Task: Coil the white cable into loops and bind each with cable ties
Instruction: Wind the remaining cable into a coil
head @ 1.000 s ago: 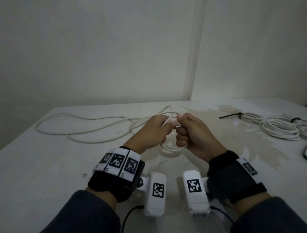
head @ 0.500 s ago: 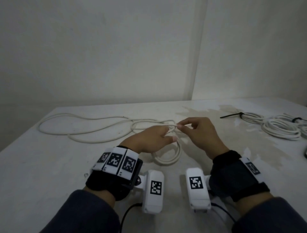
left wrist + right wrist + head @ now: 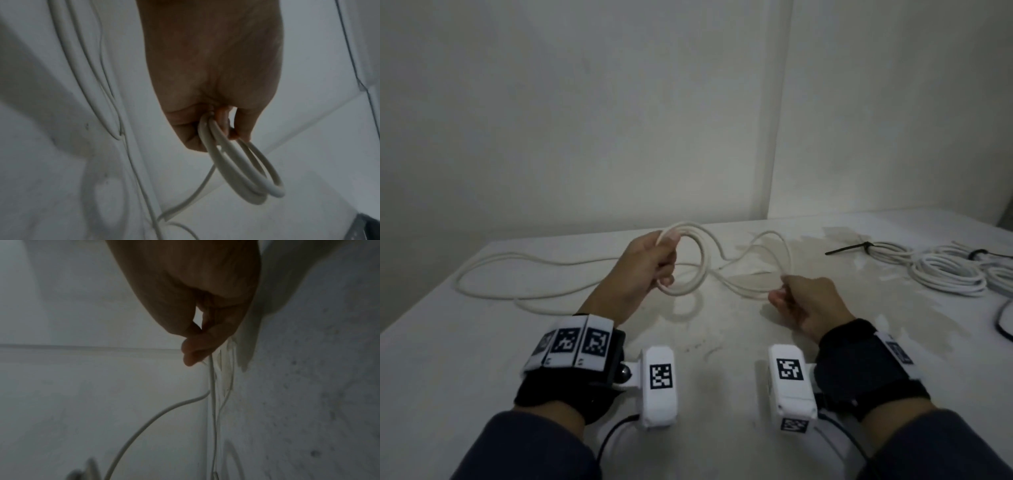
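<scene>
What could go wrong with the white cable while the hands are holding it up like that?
1. The left hand grips only a few small loops at one spot, with no tie on them; they might spring apart if the grip loosens.
2. The right hand just pinches the white cable, so it may slip out.
3. The slack strands on the table cross each other and may tangle when pulled in.

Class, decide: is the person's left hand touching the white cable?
Touching. The left wrist view shows the left hand with fingers curled round the white cable loops; the head view agrees.
</scene>
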`<state>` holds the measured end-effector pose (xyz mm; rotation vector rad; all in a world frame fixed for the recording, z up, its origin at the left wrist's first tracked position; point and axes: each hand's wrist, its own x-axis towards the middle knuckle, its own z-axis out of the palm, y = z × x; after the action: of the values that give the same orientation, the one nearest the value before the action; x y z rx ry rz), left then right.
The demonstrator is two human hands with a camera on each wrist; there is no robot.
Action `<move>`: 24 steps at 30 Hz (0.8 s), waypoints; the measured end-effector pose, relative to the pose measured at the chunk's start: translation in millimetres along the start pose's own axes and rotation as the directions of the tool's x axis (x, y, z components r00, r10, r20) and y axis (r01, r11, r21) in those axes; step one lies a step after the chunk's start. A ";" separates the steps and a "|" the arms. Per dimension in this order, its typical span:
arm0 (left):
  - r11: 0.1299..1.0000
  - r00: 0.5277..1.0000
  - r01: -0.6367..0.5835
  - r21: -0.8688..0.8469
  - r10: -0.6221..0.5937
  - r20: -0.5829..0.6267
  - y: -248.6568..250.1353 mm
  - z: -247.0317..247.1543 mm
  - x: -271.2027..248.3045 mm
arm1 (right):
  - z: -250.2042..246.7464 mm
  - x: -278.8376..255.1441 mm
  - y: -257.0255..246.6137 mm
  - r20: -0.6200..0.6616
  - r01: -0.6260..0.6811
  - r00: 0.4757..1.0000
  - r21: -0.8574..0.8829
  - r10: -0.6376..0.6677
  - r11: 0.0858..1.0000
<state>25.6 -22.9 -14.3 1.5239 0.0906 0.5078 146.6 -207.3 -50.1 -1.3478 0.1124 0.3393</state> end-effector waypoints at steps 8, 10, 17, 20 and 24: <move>0.823 0.978 -0.041 0.566 -0.084 0.192 0.6 20.5 -5.7 | 14.6 -22.3 -10.3 0.216 0.493 0.863 -0.158 -0.457 0.856; 0.735 0.964 -0.098 0.670 -0.097 0.247 5.9 28.7 -8.6 | 16.6 -25.9 -9.9 0.315 0.664 0.747 -0.330 -0.585 0.670; 0.599 0.970 -0.214 0.772 0.036 0.242 11.5 35.8 -7.5 | 18.0 -32.5 -8.9 0.530 0.741 0.638 -0.225 -0.559 0.633; 0.633 0.973 -0.228 0.740 0.131 0.188 10.3 33.6 -5.7 | 16.9 -31.6 -10.0 0.507 0.697 0.661 -0.141 -0.554 0.703; 0.698 0.979 -0.201 0.687 0.152 0.132 8.3 38.9 -5.0 | 21.2 -36.1 -9.4 0.547 0.480 0.725 0.033 -0.418 0.877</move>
<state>33.3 -61.1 -5.0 2.3206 0.0900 0.6141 112.9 -194.8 -26.6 -1.2922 -0.7183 0.3002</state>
